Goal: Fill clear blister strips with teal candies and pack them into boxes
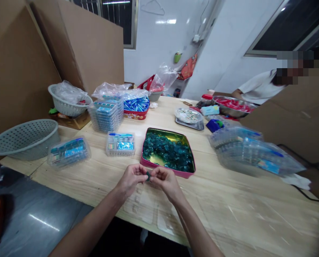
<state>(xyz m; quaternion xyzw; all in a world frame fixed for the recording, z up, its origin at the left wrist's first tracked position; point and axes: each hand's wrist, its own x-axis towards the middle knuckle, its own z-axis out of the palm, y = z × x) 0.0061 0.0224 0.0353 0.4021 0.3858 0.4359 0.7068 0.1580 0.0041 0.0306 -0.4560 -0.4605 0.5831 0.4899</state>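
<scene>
My left hand point(130, 179) and my right hand point(165, 179) meet over the wooden table point(245, 210), both pinched on one small dark green piece point(148, 175) held between the fingertips. Just beyond them stands a pink-rimmed tin tray point(166, 168) with a gold bottom, holding several of the same dark green pieces point(170, 151). Under my wrists lies a clear plastic blister tray point(142, 205), hard to make out against the wood.
Small clear boxes with blue contents point(120, 144) point(68, 151) lie left of the tin, a stack of them point(106, 115) farther back. A grey basket point(24, 139) stands far left. Bagged clear packs point(252, 151) lie right. Another person point(258, 87) sits at the far right by a metal bowl point(234, 106).
</scene>
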